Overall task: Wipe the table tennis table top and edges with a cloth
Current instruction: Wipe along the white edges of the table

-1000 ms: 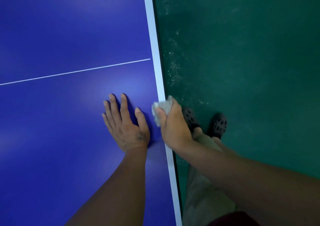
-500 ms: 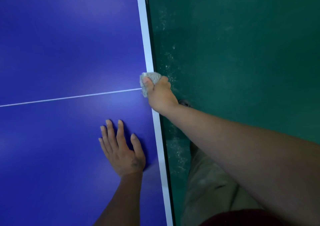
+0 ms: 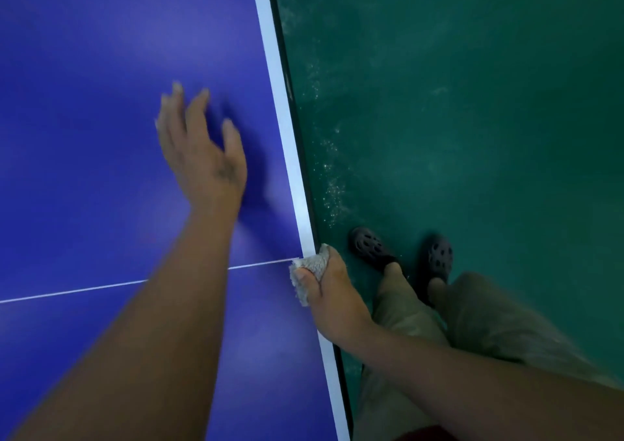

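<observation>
Our right hand (image 3: 334, 300) grips the bunched grey cloth (image 3: 310, 266) against the white edge band (image 3: 282, 109) of the blue table top (image 3: 101, 69), just where the thin white line (image 3: 67, 291) meets that band. The thumb lies over the cloth. Our left hand (image 3: 202, 156), blurred, holds its fingers straight and spread above the blue surface, farther along and apart from the cloth. We cannot tell whether it touches. Our dark shoes (image 3: 371, 246) stand on the green floor (image 3: 472, 102).
</observation>
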`<state>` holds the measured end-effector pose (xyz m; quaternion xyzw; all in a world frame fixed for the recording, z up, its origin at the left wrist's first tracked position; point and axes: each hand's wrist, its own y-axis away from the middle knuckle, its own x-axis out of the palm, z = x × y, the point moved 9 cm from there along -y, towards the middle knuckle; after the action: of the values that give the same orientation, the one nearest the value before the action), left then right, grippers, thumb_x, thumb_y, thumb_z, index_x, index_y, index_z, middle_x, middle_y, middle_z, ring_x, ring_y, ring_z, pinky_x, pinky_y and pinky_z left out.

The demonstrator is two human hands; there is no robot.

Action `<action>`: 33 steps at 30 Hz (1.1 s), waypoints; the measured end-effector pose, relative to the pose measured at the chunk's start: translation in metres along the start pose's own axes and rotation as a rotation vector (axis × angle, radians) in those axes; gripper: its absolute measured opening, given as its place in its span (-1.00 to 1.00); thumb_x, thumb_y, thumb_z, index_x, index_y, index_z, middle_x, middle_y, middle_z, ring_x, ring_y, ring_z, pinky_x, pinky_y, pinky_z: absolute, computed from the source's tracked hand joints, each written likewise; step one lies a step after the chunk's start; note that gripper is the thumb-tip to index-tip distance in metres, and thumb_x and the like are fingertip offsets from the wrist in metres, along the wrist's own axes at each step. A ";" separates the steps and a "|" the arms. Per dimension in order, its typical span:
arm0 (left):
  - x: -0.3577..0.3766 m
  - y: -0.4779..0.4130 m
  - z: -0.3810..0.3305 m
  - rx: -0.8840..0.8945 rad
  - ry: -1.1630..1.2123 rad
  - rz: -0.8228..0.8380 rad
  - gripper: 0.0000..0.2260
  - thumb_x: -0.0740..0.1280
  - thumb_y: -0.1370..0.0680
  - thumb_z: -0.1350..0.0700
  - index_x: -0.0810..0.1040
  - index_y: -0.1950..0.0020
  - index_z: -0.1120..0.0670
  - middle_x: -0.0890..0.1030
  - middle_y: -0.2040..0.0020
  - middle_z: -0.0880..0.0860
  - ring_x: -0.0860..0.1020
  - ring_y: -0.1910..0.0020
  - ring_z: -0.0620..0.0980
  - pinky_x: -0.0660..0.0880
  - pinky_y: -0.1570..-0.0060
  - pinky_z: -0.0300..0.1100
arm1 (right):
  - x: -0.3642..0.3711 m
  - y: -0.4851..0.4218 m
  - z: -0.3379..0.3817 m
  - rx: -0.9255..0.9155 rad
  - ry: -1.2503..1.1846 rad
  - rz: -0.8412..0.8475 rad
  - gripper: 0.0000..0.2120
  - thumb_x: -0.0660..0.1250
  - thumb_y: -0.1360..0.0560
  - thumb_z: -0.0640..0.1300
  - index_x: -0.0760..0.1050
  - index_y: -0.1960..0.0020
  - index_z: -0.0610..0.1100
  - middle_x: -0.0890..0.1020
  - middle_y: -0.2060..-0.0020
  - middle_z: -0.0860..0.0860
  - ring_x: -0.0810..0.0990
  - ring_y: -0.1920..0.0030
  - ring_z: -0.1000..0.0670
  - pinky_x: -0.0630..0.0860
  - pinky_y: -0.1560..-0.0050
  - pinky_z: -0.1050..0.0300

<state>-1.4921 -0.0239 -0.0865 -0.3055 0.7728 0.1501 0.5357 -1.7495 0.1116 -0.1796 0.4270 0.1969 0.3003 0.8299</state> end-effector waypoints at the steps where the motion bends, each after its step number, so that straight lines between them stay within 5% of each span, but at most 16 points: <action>1: 0.011 -0.033 -0.003 0.015 -0.055 0.059 -0.53 0.24 -0.72 0.01 0.41 -0.62 0.13 0.24 -0.70 0.18 0.17 -0.71 0.21 0.03 -0.69 0.08 | -0.001 -0.005 0.003 0.000 -0.014 0.001 -0.53 0.26 -0.71 0.14 0.23 -0.51 -0.03 0.55 -0.31 -0.09 0.62 -0.20 -0.01 0.57 -0.26 0.07; 3: 0.028 -0.083 0.000 -0.018 -0.126 0.136 -0.45 0.15 -0.74 -0.11 0.27 -0.70 0.07 0.14 -0.74 0.12 0.07 -0.74 0.15 -0.07 -0.70 0.07 | -0.004 -0.010 0.012 -0.011 -0.003 0.015 -0.56 0.25 -0.71 0.16 0.21 -0.49 0.05 0.50 -0.32 0.01 0.59 -0.19 0.14 0.52 -0.22 0.29; 6: 0.039 -0.106 0.002 -0.083 -0.187 0.126 -0.42 0.01 -0.76 -0.20 0.17 -0.75 -0.02 0.08 -0.77 0.06 0.00 -0.75 0.10 -0.11 -0.71 0.08 | -0.009 -0.017 0.025 -0.043 0.061 0.011 -0.30 0.22 -0.71 0.17 0.04 -0.70 -0.11 0.37 -0.48 0.02 0.48 -0.41 0.02 0.41 -0.48 0.08; 13: 0.035 -0.106 0.003 -0.116 -0.220 0.005 -0.45 0.04 -0.74 -0.23 0.28 -0.72 -0.09 0.16 -0.75 0.03 0.08 -0.74 0.06 -0.06 -0.71 0.04 | -0.025 -0.055 0.080 -0.067 -0.044 -0.127 -0.32 0.24 -0.72 0.12 0.07 -0.70 -0.11 0.37 -0.49 0.01 0.41 -0.46 0.02 0.33 -0.52 0.16; 20: 0.038 -0.110 0.003 -0.118 -0.226 -0.004 -0.47 0.11 -0.76 -0.17 0.27 -0.72 -0.06 0.15 -0.76 0.05 0.06 -0.75 0.09 -0.02 -0.71 0.11 | -0.058 -0.140 0.192 -0.102 -0.109 -0.163 -0.42 0.26 -0.71 0.14 0.36 -0.41 -0.36 0.57 -0.25 -0.30 0.59 -0.23 -0.31 0.52 -0.33 -0.29; 27: 0.040 -0.113 0.004 -0.110 -0.210 -0.031 -0.49 0.21 -0.75 -0.09 0.34 -0.70 0.00 0.21 -0.73 0.09 0.13 -0.73 0.14 0.05 -0.69 0.17 | -0.088 -0.208 0.285 -0.142 -0.096 -0.172 -0.44 0.24 -0.69 0.26 0.32 -0.47 -0.13 0.51 -0.34 -0.13 0.58 -0.28 -0.16 0.53 -0.36 -0.19; 33: 0.042 -0.115 0.006 -0.078 -0.186 -0.049 -0.51 0.25 -0.74 -0.03 0.38 -0.68 0.04 0.24 -0.72 0.12 0.15 -0.73 0.17 0.07 -0.68 0.21 | -0.077 -0.170 0.245 -0.202 -0.081 -0.109 -0.47 0.28 -0.70 0.16 0.28 -0.52 -0.13 0.52 -0.30 -0.16 0.55 -0.24 -0.15 0.50 -0.36 -0.22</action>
<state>-1.4251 -0.1221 -0.1165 -0.3295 0.7055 0.1946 0.5965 -1.6075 -0.1620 -0.1781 0.3415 0.1550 0.2554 0.8911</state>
